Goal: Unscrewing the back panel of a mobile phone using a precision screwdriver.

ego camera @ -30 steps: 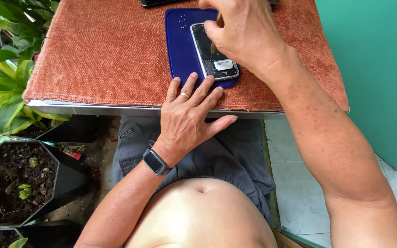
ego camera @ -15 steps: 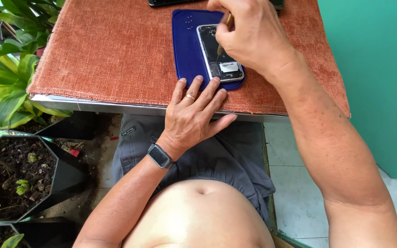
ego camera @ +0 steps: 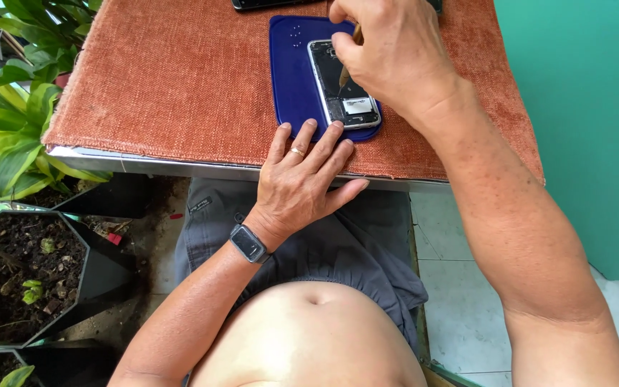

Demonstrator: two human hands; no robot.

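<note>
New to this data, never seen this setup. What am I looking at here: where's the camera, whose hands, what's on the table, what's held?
There is no machine here: a person works with two bare hands, and the single camera sits on their head, looking down past their belly and grey shorts.

The surface is a table edge covered by a rust-orange cloth. On it lies a dark blue mat, and on the mat an opened phone with its insides showing.

The right hand grips a thin tool whose tip points down into the phone. The left hand lies flat at the near table edge, its fingers touching the mat's near edge; it holds nothing. It wears a ring, with a watch on the wrist.

Another dark device sits at the far edge, mostly cut off. Potted plants stand on the floor to the left.
</note>
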